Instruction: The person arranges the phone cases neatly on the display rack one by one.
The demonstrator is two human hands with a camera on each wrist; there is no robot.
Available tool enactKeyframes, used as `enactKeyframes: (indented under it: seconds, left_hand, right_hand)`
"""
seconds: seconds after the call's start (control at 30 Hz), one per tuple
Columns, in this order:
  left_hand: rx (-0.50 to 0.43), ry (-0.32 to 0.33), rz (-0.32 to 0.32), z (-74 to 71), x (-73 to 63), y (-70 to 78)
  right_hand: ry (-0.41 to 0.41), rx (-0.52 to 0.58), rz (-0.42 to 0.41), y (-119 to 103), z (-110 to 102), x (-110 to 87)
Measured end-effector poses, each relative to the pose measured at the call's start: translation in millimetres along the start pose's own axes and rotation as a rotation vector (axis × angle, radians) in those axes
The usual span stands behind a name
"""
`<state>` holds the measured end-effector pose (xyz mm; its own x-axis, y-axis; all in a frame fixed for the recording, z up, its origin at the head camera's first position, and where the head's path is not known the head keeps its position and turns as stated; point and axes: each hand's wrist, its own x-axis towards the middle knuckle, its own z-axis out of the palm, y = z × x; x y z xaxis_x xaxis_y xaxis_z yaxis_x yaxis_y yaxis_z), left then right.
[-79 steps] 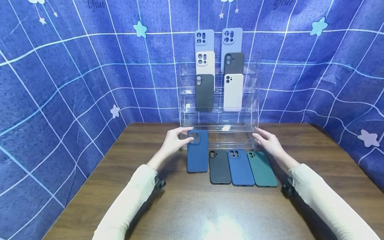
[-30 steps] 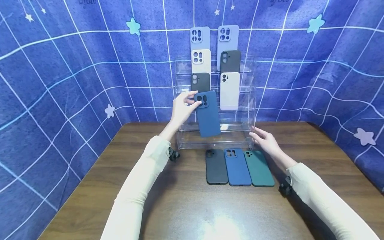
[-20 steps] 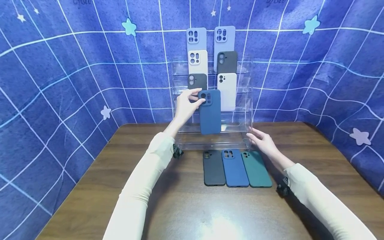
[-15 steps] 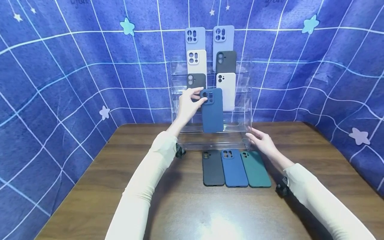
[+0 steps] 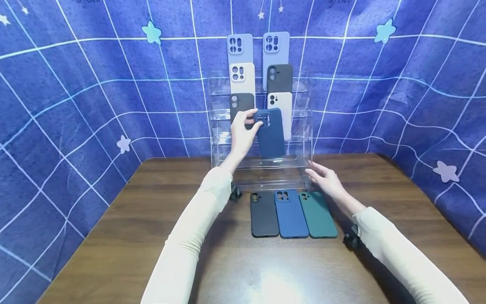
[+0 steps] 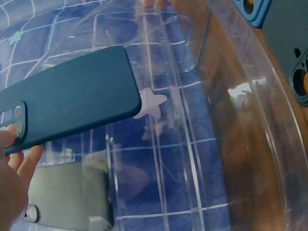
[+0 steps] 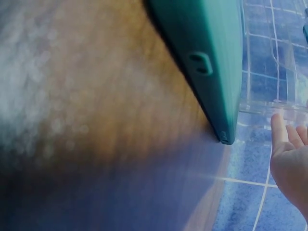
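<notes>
My left hand pinches a dark blue phone case by its camera-cutout corner, thumb in front. The case hangs tilted before the clear tiered display rack and overlaps the lower part of a white phone case. In the left wrist view, the held case spans the clear shelves, its far end free of the fingers. My right hand rests its fingertips at the rack's lower right edge. In the right wrist view, that hand's fingers are extended, right at the clear plastic.
Higher tiers bear two lilac cases, a cream case and dark grey cases. In front lie a black case, a blue case and a green case on the wooden table. Behind hangs a blue cloth.
My left hand has lifted the dark blue case off the table, up and rightward to the rack's middle tiers. My right hand stays at the rack's edge. The head view has shifted slightly.
</notes>
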<state>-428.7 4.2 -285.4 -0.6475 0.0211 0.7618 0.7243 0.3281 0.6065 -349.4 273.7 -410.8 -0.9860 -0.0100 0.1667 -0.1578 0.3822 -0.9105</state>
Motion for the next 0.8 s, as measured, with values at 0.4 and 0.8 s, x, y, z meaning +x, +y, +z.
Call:
enactKeyframes:
  seconds: [0.4, 0.8]
  left_hand:
    - [0.053, -0.091, 0.004, 22.0, -3.5, -11.3]
    - [0.052, -0.182, -0.011, 29.1, -7.8, -17.4]
  right_hand:
    - [0.013, -0.003, 0.006, 0.4, 1.2, 2.0]
    - [0.013, 0.027, 0.01, 2.3, 2.3, 2.8]
